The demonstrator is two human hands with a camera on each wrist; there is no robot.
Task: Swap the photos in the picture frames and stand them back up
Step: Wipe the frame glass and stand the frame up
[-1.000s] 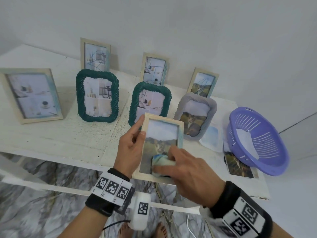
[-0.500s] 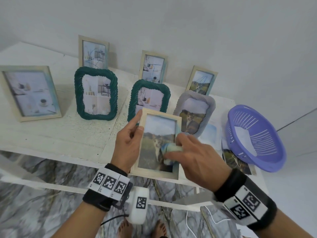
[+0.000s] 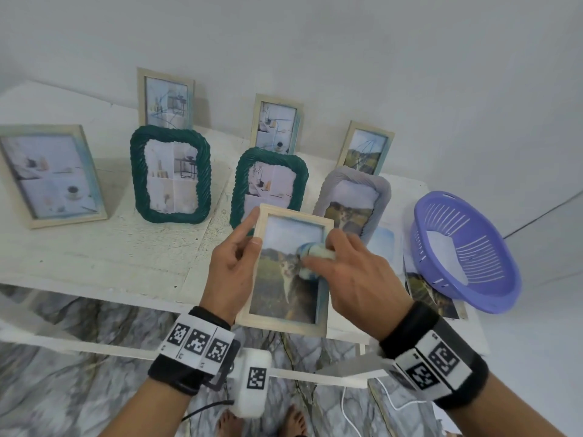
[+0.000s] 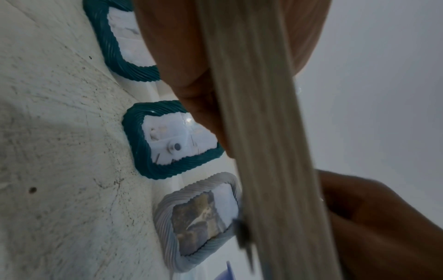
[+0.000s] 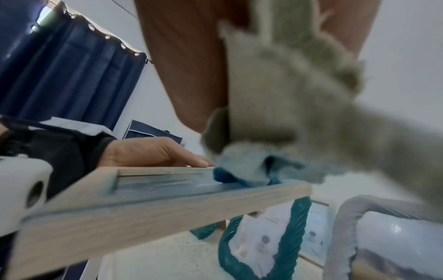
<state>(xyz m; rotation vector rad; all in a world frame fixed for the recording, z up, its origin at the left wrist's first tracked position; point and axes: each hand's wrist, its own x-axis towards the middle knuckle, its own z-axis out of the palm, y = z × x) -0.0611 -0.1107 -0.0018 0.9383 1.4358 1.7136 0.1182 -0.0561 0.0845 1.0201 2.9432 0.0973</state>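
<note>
My left hand (image 3: 235, 263) grips the left edge of a pale wooden frame (image 3: 277, 321) that holds a cat photo, lifted over the table's front edge. The right hand (image 3: 344, 272) presses a crumpled blue-white cloth (image 3: 314, 253) against the frame's glass near its upper right. In the right wrist view the cloth (image 5: 251, 166) rests on the glass of the wooden frame (image 5: 143, 208). The left wrist view shows the wooden frame's side (image 4: 263, 132) edge-on between thumb and fingers.
On the white table (image 3: 94, 257) stand two green frames (image 3: 170, 175) (image 3: 268, 181), a grey frame (image 3: 350, 200) and several pale wooden frames (image 3: 50, 175). A purple basket (image 3: 467, 253) sits at the right, with loose photos (image 3: 429, 294) beside and under it.
The right hand has slid the cloth up the glass, from the frame's lower part to near its upper right. The left hand keeps its grip; the frame sits slightly higher.
</note>
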